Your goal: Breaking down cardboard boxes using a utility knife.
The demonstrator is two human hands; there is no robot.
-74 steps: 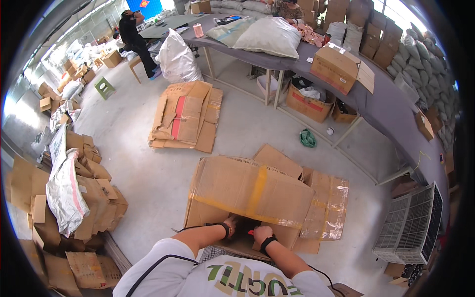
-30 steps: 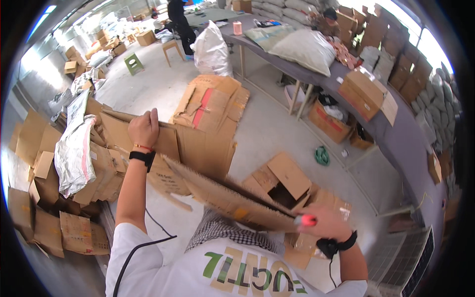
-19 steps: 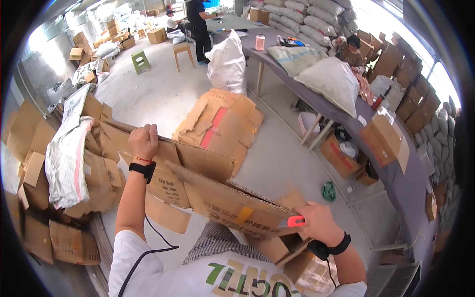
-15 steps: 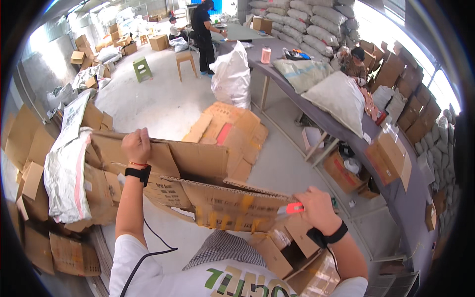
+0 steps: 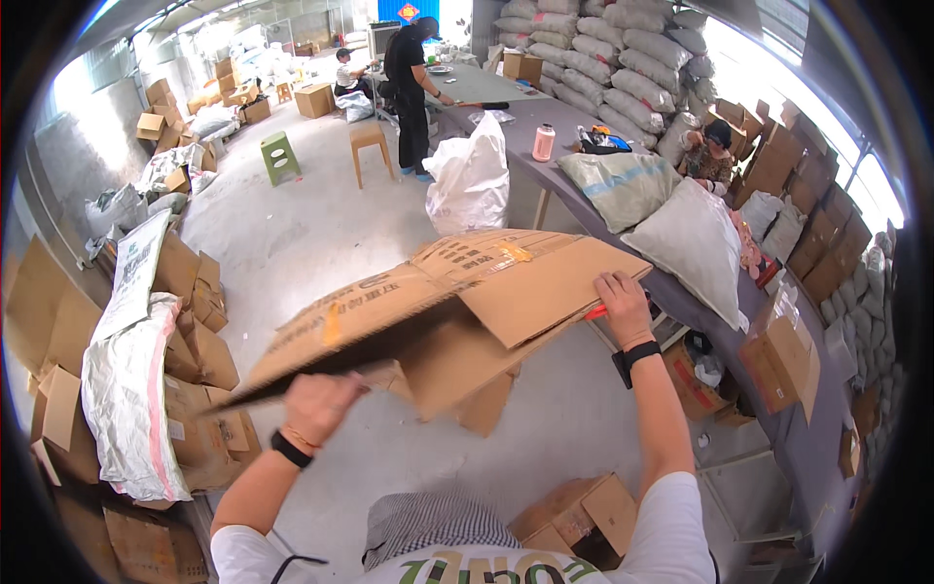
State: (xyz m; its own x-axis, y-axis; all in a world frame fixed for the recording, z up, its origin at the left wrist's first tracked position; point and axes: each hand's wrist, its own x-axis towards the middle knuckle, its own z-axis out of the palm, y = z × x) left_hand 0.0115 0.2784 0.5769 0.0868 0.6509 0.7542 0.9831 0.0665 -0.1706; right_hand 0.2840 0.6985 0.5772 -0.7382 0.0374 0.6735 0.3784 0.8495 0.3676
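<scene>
1. Lifting: flattened cardboard box, held level at chest height, twelve o'clock of the person.
2. Left hand clamped on near edge, seven o'clock.
3. Right hand closed over far edge, with a red tool, three o'clock.
4. Next likely needs steady two-handed carrying.

A warehouse packing floor: flattened cardboard boxes heaped along the concrete floor, stuffed sacks stacked high against the far wall, a long grey table loaded with bags and cartons, and workers busy at its far end.

flattened brown cardboard box — held aloft, near-flat | flaps splayed
</scene>
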